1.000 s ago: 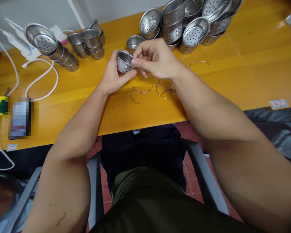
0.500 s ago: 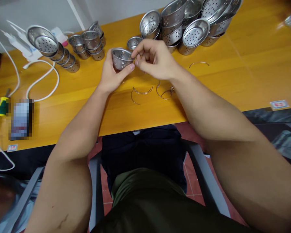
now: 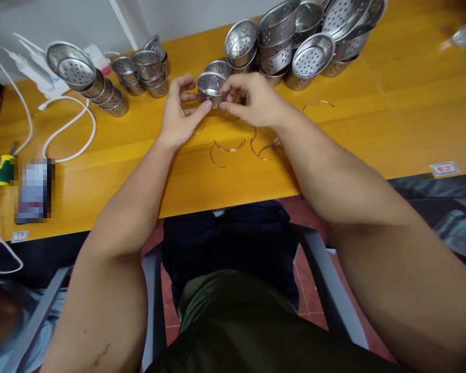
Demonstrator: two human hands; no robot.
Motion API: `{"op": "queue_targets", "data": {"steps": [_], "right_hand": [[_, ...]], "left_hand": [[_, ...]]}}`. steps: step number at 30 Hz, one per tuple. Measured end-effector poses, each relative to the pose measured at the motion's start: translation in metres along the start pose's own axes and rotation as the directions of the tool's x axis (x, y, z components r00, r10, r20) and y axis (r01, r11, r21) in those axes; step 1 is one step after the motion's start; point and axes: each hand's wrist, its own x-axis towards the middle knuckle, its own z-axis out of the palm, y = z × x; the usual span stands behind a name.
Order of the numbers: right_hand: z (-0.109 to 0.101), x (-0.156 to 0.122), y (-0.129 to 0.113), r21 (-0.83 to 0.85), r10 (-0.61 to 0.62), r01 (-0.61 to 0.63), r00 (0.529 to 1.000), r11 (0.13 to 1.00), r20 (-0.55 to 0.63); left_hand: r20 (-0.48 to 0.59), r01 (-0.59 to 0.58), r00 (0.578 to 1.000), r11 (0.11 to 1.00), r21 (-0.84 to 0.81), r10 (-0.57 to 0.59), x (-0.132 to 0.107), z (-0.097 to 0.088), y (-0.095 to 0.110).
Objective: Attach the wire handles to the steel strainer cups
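Left hand [image 3: 180, 115] was loosely spread, thumb tip at the near wall of a perforated cup [image 3: 208, 91], right hand [image 3: 253, 99] pinched its right edge, cup between both, curved wires [image 3: 229, 149] lay nearer on the bench [image 3: 373, 134].

A cup [image 3: 209, 87] lies between the hands [image 3: 179, 118], wires [image 3: 229, 149] before it, another cup [image 3: 219, 66] behind, perhaps touching.

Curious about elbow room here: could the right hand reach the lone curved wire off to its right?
Probably yes: nothing covers the curved wire, though the right hand is at the small cup.
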Motion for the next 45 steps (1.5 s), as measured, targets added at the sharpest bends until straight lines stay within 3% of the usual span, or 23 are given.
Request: {"op": "queue_targets", "data": {"steps": [3,6,11,14,19,23,28,33,39,45], "right_hand": [[-0.007,0.002,0.007,-0.091,0.054,-0.058,0.998,0.994,-0.044],[-0.01,0.004,0.011,-0.118,0.047,-0.059,0.994,0.991,-0.101],[-0.003,0.004,0.01,-0.069,0.046,-0.048,0.999,0.996,-0.027],[0.004,0.005,0.011,-0.021,0.052,-0.052,0.998,0.998,-0.032],[0.011,0.014,0.018,-0.025,0.017,-0.02,0.995,0.999,-0.094],[0.013,0.023,0.029,-0.048,0.009,-0.017,0.988,0.999,-0.157],[0.01,0.03,0.038,-0.056,0.038,-0.052,0.973,0.997,-0.227],[0.011,0.03,0.03,-0.123,0.026,-0.053,0.978,0.991,-0.209],[0.012,0.031,0.024,-0.071,0.09,-0.112,0.961,0.991,-0.261],[0.002,0.03,0.008,-0.359,0.037,-0.117,0.974,0.926,-0.221]], "left_hand": [[0.079,0.071,0.993,0.987,0.145,-0.083,-0.002,-0.005,0.007],[0.113,0.105,0.985,0.977,0.188,-0.127,-0.006,-0.005,0.027],[0.215,0.081,0.968,0.974,0.211,-0.127,-0.009,-0.002,0.044],[0.219,0.08,0.968,0.976,0.203,-0.125,-0.009,-0.003,0.038],[0.12,0.013,0.993,1.0,-0.006,-0.012,-0.008,0.001,0.011],[0.097,0.026,0.995,0.994,-0.105,-0.015,-0.007,0.008,-0.002],[0.103,0.067,0.993,0.997,-0.024,-0.064,-0.009,0.008,0.01],[0.147,0.054,0.987,0.995,0.088,-0.066,-0.014,0.006,0.026],[0.139,0.018,0.99,0.994,0.11,-0.034,-0.013,0.007,0.02],[0.129,0.012,0.992,0.999,0.042,-0.017,-0.014,0.008,0.017]]}}
